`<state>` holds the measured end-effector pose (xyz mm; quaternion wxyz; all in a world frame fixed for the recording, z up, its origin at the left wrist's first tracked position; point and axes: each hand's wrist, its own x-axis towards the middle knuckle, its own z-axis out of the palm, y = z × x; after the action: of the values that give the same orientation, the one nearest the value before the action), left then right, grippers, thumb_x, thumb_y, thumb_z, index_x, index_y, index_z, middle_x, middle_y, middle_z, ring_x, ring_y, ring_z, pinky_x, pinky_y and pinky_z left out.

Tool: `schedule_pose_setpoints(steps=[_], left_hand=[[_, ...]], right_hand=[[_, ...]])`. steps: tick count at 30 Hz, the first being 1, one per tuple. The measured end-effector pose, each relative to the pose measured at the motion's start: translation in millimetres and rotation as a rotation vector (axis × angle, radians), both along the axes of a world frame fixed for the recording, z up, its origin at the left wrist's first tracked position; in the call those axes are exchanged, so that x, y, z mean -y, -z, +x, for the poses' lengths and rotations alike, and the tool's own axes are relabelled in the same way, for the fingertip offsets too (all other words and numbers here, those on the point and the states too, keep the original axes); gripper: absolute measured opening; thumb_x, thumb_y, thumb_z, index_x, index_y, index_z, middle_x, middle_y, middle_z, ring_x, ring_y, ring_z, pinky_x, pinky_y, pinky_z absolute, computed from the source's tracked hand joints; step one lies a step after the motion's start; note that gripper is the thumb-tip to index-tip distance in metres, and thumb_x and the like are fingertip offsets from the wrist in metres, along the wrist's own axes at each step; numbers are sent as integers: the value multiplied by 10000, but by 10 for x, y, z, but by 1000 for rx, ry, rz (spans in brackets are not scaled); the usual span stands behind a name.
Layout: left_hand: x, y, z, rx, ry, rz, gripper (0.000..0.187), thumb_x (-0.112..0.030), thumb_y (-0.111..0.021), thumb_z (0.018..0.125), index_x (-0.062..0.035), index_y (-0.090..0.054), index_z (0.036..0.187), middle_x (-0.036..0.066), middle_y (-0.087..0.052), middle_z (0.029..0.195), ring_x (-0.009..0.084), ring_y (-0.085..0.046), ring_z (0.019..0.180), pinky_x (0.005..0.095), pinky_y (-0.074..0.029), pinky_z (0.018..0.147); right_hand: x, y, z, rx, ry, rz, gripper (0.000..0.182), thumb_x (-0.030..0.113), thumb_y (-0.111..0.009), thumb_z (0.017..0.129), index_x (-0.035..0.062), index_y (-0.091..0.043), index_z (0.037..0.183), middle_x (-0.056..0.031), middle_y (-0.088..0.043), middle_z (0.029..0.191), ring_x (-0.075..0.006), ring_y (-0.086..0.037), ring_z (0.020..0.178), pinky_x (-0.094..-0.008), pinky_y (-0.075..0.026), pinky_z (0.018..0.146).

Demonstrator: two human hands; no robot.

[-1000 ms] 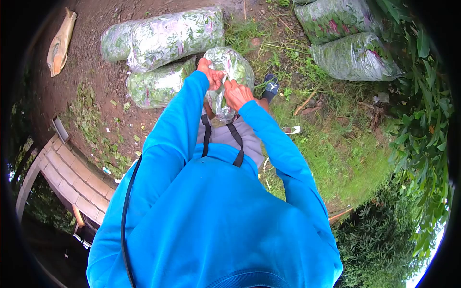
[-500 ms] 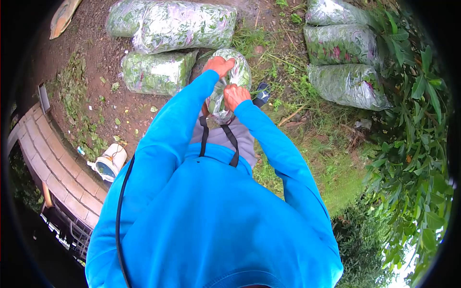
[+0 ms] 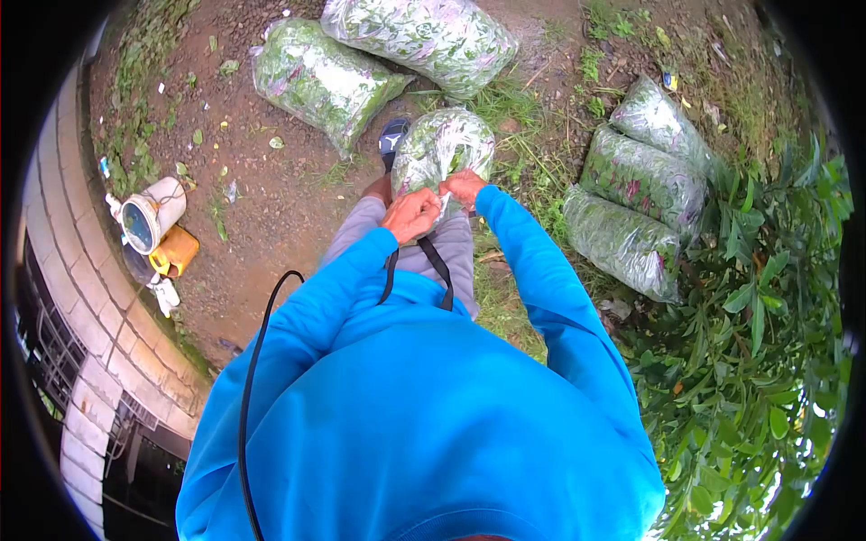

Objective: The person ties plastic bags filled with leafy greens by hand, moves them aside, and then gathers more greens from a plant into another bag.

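A clear plastic bag (image 3: 442, 144) stuffed with green leaves stands upright in front of my legs. Its gathered top is pinched between my two hands, close to my waist. My left hand (image 3: 412, 215) is closed on the near left side of the twisted plastic. Just to its right, my right hand (image 3: 464, 187) grips the same gathered neck with its fingers pressed together. The hands almost touch. Exactly how the plastic runs between the fingers is too small to make out.
Filled leaf bags lie at the upper left (image 3: 329, 86) and top (image 3: 424, 41). Several more (image 3: 622, 239) lie at right beside leafy bushes (image 3: 749, 361). A white bucket (image 3: 153, 216) and yellow jerrycan (image 3: 176, 251) stand near the brick edging (image 3: 108, 334) at left.
My hands have come lower and closer together at the bag's neck; the left one moved down from the bag's far side. The view has turned, bringing the yellow jerrycan into sight.
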<state>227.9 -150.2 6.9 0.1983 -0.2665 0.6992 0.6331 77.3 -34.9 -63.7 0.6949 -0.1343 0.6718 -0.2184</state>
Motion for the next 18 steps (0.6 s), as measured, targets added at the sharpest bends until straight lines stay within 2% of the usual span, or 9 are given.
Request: schedule_pose_setpoints(steps=[1, 3, 4, 7, 11, 13, 14, 16, 18], left_hand=[[-75, 53, 61, 5, -25, 9, 271, -279, -522, 865, -33, -599, 949, 98, -636, 806, 201, -609, 772, 328, -471, 707], [-221, 166, 162, 42, -119, 14, 270, -252, -515, 871, -40, -567, 1029, 127, -638, 857, 239, -625, 869, 344, -473, 760], [-244, 204, 196, 12, -136, -8, 277, -240, -506, 875, -49, -550, 1071, 146, -637, 891, 258, -629, 867, 362, -473, 749], [-287, 240, 243, 37, -148, -80, 282, -241, -507, 882, -50, -536, 1087, 148, -633, 878, 248, -622, 830, 360, -469, 733], [-340, 166, 208, 99, -242, -72, 239, -229, -536, 844, -56, -569, 1005, 125, -624, 760, 290, -610, 700, 395, -456, 635], [-371, 177, 113, 107, -386, 39, 215, -244, -555, 842, -54, -552, 942, 103, -598, 714, 230, -582, 651, 369, -439, 599], [-366, 178, 65, 106, -388, 40, 215, -244, -555, 842, -54, -552, 942, 103, -598, 714, 230, -582, 651, 369, -439, 599], [-339, 179, -15, 130, -407, 40, 286, -296, -547, 862, -55, -518, 1012, 55, -582, 793, 139, -549, 725, 294, -441, 657], [-365, 438, 52, 118, -419, 117, 273, -297, -550, 860, -59, -515, 988, 37, -565, 784, 119, -526, 711, 276, -425, 635]], right_hand=[[-3, -19, 3, 5, -25, 9, 261, 278, -607, 720, 85, -668, 886, -138, -628, 691, -287, -596, 643, -387, -448, 539], [-28, -59, -3, 423, 434, 204, 188, 298, -609, 737, 110, -602, 752, 27, -368, 487, -119, -326, 415, -300, -263, 408], [-13, -67, 10, 523, 517, 242, 204, 313, -607, 741, 151, -501, 677, 47, -306, 477, -86, -267, 403, -279, -204, 391], [49, -63, 31, 500, 546, 453, 240, 321, -596, 740, 182, -432, 634, 56, -307, 476, -102, -261, 388, -272, -197, 378], [52, -40, -10, 521, 519, 374, 353, 388, -606, 702, 211, -338, 556, 53, -288, 465, -104, -268, 385, -290, -171, 375], [65, -49, -31, 509, 529, 354, 350, 394, -613, 700, 209, -350, 564, 50, -292, 458, -112, -279, 378, -294, -175, 367], [77, -40, -26, 464, 560, 392, 338, 399, -613, 703, 208, -365, 575, 50, -296, 459, -112, -279, 373, -291, -174, 363], [54, -25, -28, 420, 589, 433, 327, 404, -613, 705, 207, -380, 586, 49, -300, 460, -112, -278, 369, -288, -174, 359], [7, 2, -55, 435, 605, 409, 308, 420, -617, 705, 202, -409, 639, 50, -311, 482, -108, -296, 384, -281, -185, 368]])
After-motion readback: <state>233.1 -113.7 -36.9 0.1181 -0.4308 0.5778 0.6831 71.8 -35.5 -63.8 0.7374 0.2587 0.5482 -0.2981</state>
